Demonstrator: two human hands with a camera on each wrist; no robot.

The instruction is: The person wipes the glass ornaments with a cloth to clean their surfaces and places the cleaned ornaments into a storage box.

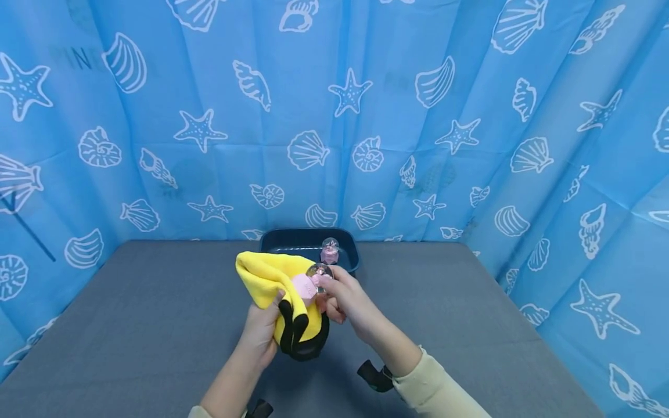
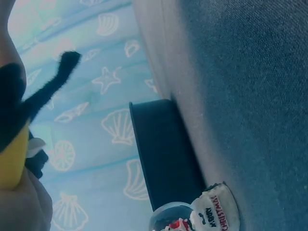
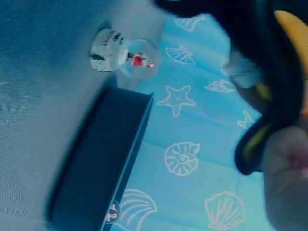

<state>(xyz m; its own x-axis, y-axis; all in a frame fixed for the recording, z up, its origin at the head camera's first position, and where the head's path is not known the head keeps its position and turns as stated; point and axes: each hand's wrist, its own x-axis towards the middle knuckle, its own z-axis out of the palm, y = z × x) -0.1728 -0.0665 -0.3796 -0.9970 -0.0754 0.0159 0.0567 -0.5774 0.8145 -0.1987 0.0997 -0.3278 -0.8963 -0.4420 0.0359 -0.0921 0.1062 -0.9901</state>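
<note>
My left hand [image 1: 259, 328] grips a soft yellow fabric piece [image 1: 272, 276] with black edging and two black antenna-like strips, its thumb pressed on the near side. A snow globe with a pink base [image 1: 303, 288] lies tilted against the yellow fabric. My right hand [image 1: 352, 299] pinches this globe at its clear dome. Behind the hands, a second pink-based snow globe [image 1: 330, 251] stands in the dark blue tray [image 1: 266, 239]. The wrist views also show a white-based snow globe [image 3: 106, 50] with Christmas lettering on the table beside the tray; in the head view it is hidden.
A grey cloth covers the table [image 1: 172, 325]. Right behind the tray hangs a blue curtain [image 1: 324, 116] printed with white shells and starfish, which also runs along both sides. Black straps [image 1: 375, 376] sit at the wrists.
</note>
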